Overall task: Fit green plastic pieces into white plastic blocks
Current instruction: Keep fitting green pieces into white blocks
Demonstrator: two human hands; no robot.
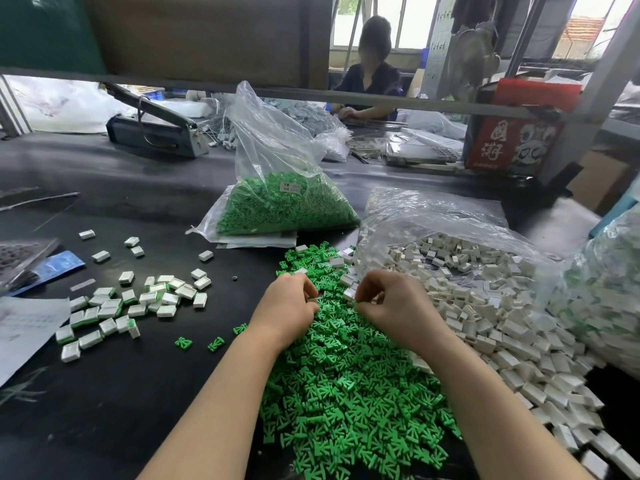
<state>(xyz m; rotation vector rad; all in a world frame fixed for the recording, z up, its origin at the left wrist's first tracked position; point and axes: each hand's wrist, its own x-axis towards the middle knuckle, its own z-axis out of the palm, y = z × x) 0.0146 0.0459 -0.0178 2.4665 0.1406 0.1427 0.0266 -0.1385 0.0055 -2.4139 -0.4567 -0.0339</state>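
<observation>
A big heap of loose green plastic pieces [349,386] covers the black table in front of me. To its right, white plastic blocks [485,306] spill from an open clear bag. My left hand [289,303] hovers over the green heap with fingers curled; what it holds is hidden. My right hand [391,301] pinches a small white block [350,294] at its fingertips, with a bit of green showing at the thumb. Several blocks with green pieces fitted [128,303] lie in a loose group at the left.
A clear bag of green pieces [287,206] stands behind the heap. A bag of mixed parts [609,299] sits at the right edge. Paper sheets [24,327] lie at the left. A person works across the table [370,74], beside a red box [512,133].
</observation>
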